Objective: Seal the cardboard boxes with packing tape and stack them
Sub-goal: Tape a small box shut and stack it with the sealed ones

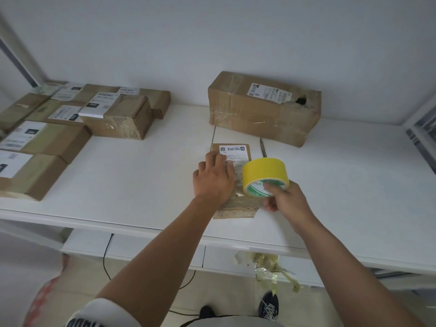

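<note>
White laminate worktop [132,185] fills the middle of the frame, with a wall behind it and its front edge running across the lower half. A cluster of labelled cardboard boxes [70,123] crowds the upper left, some of them stacked, and a large taped box [262,109] with a torn hole sits at upper centre-right. At centre lies the flat cardboard parcel [233,185], its near end close to the front edge. The left hand [213,177] rests on it with fingers spread flat, pinning it. The right hand [282,197] grips the yellow tape roll [265,177] at the parcel's right side, thumb inside the core. Used tape scraps [271,270] hang below the front edge. Judged risks: pulling tape could drag the light parcel off the near edge if the left hand lifts, or the strip could fold onto itself and stick crooked. Open room lies to the right and between the parcel and the left boxes.
</note>
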`<state>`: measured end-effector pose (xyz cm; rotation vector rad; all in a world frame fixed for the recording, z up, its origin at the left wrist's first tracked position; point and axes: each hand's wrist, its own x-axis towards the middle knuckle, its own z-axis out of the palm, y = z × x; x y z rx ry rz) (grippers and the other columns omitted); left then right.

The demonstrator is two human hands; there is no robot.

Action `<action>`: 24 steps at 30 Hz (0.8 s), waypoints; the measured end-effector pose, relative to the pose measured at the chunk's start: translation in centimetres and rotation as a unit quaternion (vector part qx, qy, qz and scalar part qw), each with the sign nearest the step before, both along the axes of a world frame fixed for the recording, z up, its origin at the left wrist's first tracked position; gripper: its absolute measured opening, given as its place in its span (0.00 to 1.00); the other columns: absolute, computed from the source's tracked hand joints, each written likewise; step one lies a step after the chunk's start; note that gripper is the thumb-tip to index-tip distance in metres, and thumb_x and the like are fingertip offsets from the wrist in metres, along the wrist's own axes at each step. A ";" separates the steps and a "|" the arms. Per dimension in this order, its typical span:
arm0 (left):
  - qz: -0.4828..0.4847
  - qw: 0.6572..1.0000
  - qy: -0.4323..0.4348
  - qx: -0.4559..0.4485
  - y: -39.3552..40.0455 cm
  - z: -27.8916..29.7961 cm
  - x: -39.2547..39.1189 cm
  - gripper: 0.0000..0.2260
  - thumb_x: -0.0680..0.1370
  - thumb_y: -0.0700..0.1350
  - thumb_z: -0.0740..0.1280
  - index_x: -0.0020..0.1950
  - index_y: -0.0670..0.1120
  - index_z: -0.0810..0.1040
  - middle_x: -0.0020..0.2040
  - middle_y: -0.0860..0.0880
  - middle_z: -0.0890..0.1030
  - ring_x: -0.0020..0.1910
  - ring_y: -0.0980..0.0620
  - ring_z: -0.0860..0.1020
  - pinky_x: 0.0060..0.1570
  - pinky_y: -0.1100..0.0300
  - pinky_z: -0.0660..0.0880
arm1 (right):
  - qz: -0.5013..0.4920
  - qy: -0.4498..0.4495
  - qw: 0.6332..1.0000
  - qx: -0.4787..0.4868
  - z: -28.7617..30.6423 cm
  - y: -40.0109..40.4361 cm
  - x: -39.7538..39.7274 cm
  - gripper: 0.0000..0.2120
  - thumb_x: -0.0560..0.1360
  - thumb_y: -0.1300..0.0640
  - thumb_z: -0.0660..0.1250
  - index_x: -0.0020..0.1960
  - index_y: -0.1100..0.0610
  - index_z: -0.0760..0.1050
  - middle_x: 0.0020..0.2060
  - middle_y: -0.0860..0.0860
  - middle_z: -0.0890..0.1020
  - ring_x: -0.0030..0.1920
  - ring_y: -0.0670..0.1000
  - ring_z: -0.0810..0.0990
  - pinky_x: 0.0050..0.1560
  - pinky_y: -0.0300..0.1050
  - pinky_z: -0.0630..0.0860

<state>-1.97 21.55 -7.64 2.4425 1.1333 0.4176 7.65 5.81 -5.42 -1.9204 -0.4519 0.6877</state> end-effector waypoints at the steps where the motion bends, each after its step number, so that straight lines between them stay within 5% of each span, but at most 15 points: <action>1: -0.001 1.000 0.003 0.002 0.0 0.0 0.0 0.17 0.84 0.54 0.53 0.69 0.49 0.70 0.74 0.49 0.65 0.64 0.43 0.71 0.61 0.48 0.67 | 0.015 -0.050 0.998 -0.018 0.3 0.0 0.4 0.05 0.78 0.59 0.65 0.45 0.60 0.77 0.28 0.57 0.81 0.29 0.53 0.78 0.34 0.45 0.76; 4: -0.002 1.000 0.008 -0.014 0.3 0.3 -0.1 0.18 0.84 0.53 0.52 0.71 0.50 0.68 0.74 0.50 0.63 0.65 0.44 0.70 0.62 0.48 0.67 | 0.018 -0.122 0.992 -0.040 0.8 -0.1 1.4 0.04 0.77 0.59 0.64 0.43 0.56 0.75 0.28 0.55 0.81 0.25 0.47 0.78 0.35 0.45 0.75; 10: -0.020 0.999 0.039 -0.004 0.1 0.7 -0.2 0.20 0.82 0.52 0.53 0.72 0.47 0.66 0.73 0.47 0.63 0.65 0.43 0.69 0.65 0.47 0.66 | -0.021 -0.087 0.995 -0.039 -0.1 -1.0 2.3 0.07 0.79 0.56 0.64 0.44 0.55 0.76 0.28 0.55 0.81 0.26 0.51 0.77 0.38 0.48 0.76; 17: -0.065 0.979 0.116 0.153 -0.4 0.9 0.7 0.21 0.85 0.53 0.49 0.70 0.44 0.70 0.74 0.43 0.66 0.74 0.44 0.61 0.76 0.46 0.55 | -0.013 -0.070 0.996 -0.045 -0.4 -1.3 2.3 0.07 0.79 0.57 0.64 0.42 0.57 0.75 0.26 0.54 0.79 0.26 0.52 0.76 0.34 0.45 0.73; 24: -0.100 0.983 0.103 0.115 -1.5 2.1 1.8 0.18 0.84 0.50 0.51 0.64 0.41 0.74 0.63 0.42 0.73 0.63 0.42 0.70 0.60 0.51 0.69 | -0.014 -0.048 0.998 -0.047 -0.3 -1.3 2.2 0.08 0.79 0.58 0.64 0.43 0.59 0.76 0.26 0.55 0.78 0.25 0.51 0.75 0.31 0.43 0.73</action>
